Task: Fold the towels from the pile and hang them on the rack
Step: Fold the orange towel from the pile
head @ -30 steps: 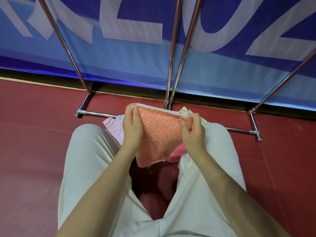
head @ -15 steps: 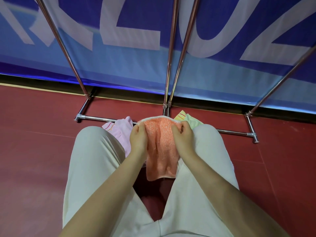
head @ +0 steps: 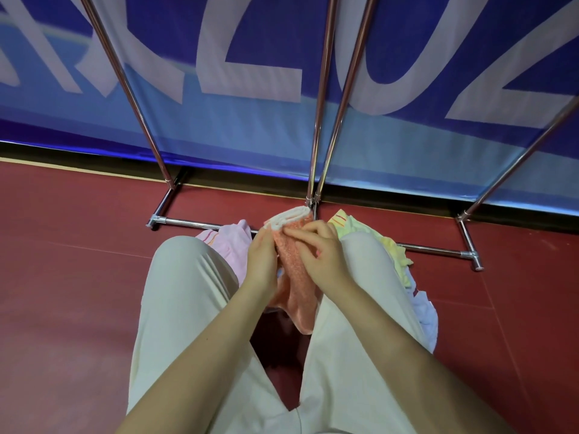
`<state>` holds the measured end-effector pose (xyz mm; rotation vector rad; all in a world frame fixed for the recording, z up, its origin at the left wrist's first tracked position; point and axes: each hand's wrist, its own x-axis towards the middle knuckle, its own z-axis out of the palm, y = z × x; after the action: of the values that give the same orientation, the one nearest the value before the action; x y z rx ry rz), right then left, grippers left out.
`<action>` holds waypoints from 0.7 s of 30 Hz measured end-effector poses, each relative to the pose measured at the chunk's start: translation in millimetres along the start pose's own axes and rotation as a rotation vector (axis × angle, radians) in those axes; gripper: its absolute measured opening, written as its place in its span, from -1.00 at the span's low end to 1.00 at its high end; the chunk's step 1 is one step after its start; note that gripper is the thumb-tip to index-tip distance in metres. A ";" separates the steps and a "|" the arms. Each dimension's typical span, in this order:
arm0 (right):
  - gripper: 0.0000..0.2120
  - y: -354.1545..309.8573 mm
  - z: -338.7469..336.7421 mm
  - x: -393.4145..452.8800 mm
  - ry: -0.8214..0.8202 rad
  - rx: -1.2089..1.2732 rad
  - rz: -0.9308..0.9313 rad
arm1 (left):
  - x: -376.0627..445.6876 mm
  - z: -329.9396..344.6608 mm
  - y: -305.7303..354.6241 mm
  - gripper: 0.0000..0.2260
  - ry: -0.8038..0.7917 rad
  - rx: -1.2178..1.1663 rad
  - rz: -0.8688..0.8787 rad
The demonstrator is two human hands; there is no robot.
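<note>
Chrome towel rack stands on red floor before a blue banner. Orange towel, folded narrow, hangs between the knees above the towel pile. Left hand grips its left edge; right hand pinches its top.

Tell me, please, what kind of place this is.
Probably an indoor sports hall or event venue, not a home. The smooth dark red floor looks like court flooring, a large blue banner with big white letters runs along the wall, and a chrome metal rack stands before it.
</note>
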<state>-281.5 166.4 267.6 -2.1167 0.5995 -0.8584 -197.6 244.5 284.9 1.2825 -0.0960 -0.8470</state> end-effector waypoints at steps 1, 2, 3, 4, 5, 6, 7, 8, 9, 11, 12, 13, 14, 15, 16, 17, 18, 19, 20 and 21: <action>-0.64 1.7 1.5 0.5 0.042 -0.031 -0.014 | 0.5 0.7 1.7 -0.90 0.005 0.005 -0.011; -0.58 1.9 2.0 1.4 0.068 -0.018 0.021 | 5.5 -1.4 1.0 -0.89 0.039 0.007 -0.010; -0.47 1.5 1.9 2.8 0.072 0.018 0.088 | 10.4 -2.8 2.0 -0.83 0.084 -0.003 -0.003; -0.34 1.6 2.1 4.5 0.049 0.079 0.185 | 14.0 -5.1 2.9 -0.67 0.096 -0.021 0.002; -0.23 1.1 1.9 5.8 0.011 0.151 0.301 | 19.7 -7.9 3.3 -0.54 0.061 -0.049 -0.009; -0.22 2.1 2.0 7.4 -0.031 0.225 0.407 | 21.0 -9.6 5.0 -0.49 0.022 -0.058 -0.007; -0.34 2.2 1.4 8.9 -0.078 0.281 0.481 | 22.7 -10.7 5.2 -0.48 -0.007 -0.036 0.000; -0.53 2.6 0.8 10.1 -0.119 0.293 0.520 | 25.0 -12.1 4.3 -0.48 -0.006 0.016 0.009; -0.71 2.2 0.7 10.3 -0.133 0.283 0.533 | 24.5 -12.6 5.4 -0.48 0.005 0.065 0.026; -0.89 2.0 0.0 9.4 -0.109 0.293 0.545 | 21.3 -11.5 7.3 -0.49 0.019 0.063 0.022; -0.93 2.8 -0.1 9.0 -0.088 0.304 0.553 | 18.1 -9.8 9.0 -0.53 -0.009 0.041 0.009; -0.95 2.5 -0.5 8.7 -0.061 0.313 0.557 | 14.7 -8.0 10.3 -0.56 -0.057 0.041 0.007; -0.96 2.1 -0.7 8.2 -0.034 0.319 0.557 | 10.6 -6.3 12.2 -0.55 -0.118 0.058 0.020; -0.96 2.2 -0.7 7.5 -0.004 0.323 0.555 | 9.6 -5.6 11.9 -0.55 -0.163 0.093 0.048; -0.96 1.5 -0.7 7.2 0.026 0.325 0.550 | 6.8 -3.6 12.0 -0.59 -0.198 0.132 0.093; -0.95 0.3 -1.0 6.3 0.046 0.321 0.545 | 4.3 -2.4 11.5 -0.65 -0.207 0.182 0.135; -0.95 -0.5 -1.1 5.4 0.057 0.319 0.541 | 5.4 -2.1 8.6 -0.74 -0.203 0.226 0.164; -0.94 -1.3 -1.7 4.8 0.062 0.334 0.542 | 5.8 -1.6 7.3 -0.84 -0.190 0.239 0.178; -0.92 -2.5 -2.4 4.8 0.057 0.366 0.542 | 5.5 -0.8 8.1 -0.89 -0.164 0.222 0.173; -0.88 -4.2 -3.9 5.1 0.042 0.415 0.539 | 4.6 -0.9 11.2 -0.88 -0.141 0.172 0.156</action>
<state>-280.5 163.8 274.7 -1.4656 0.8763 -0.6490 -188.3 242.8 292.5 1.3554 -0.3834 -0.8072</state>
